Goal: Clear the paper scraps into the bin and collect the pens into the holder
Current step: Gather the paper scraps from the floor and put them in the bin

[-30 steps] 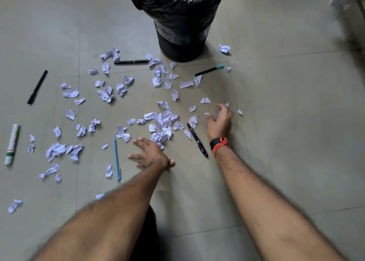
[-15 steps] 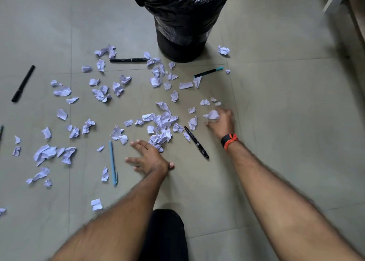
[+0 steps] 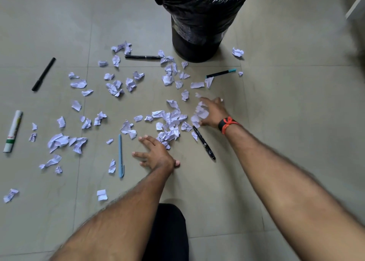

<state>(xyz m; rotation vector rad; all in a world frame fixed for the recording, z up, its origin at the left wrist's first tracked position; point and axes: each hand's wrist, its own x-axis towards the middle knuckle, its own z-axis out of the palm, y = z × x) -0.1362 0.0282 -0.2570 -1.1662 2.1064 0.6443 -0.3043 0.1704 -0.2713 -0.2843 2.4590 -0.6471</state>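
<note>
On the tiled floor (image 3: 296, 122), head view | paper scraps (image 3: 169, 122) scattered mid-floor, handwriting too small to read | bin (image 3: 199, 23) with black liner at far edge | right hand (image 3: 212, 112) curled around gathered scraps | left hand (image 3: 156, 154) flat, fingers spread, beside blue pen (image 3: 120, 156) | white marker (image 3: 12, 131) at left edge, label illegible | holder not visible.

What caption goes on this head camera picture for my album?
Right hand gathers paper scraps near the black bin; left hand rests on the floor.
</note>
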